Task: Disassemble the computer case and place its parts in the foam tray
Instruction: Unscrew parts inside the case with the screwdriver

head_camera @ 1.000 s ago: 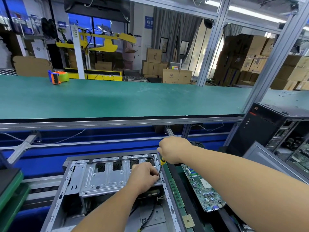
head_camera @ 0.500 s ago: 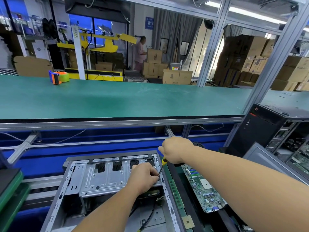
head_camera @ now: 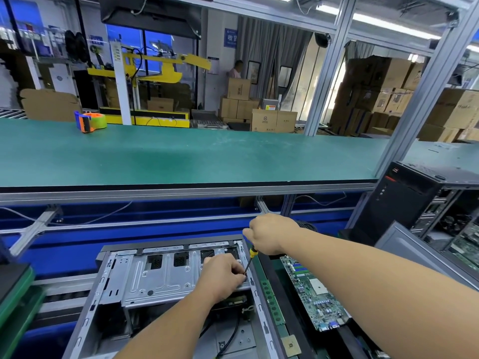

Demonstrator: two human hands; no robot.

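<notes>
An open grey computer case (head_camera: 108, 286) lies on its side in front of me, its silver drive cage (head_camera: 158, 278) at the far end. My right hand (head_camera: 269, 235) grips the handle of a yellow-and-black screwdriver (head_camera: 249, 261), whose shaft slants down to the cage's right edge. My left hand (head_camera: 223, 277) has curled fingers around the screwdriver's tip there; the tip and any screw are hidden. To the right of the case, a green motherboard (head_camera: 315, 296), a RAM stick (head_camera: 270, 301) and a small CPU chip (head_camera: 290, 344) lie in a dark tray.
A long green bench (head_camera: 181, 154) runs across behind, with a tape dispenser (head_camera: 90, 121) on it. A black tower PC (head_camera: 404, 200) and a grey side panel (head_camera: 414, 250) stand at right. Green trays (head_camera: 15, 307) are stacked at left. Cardboard boxes and a person are far back.
Both hands have stayed at the cage's right edge with the screwdriver, shifting only slightly. The person in the background has walked right, behind the boxes.
</notes>
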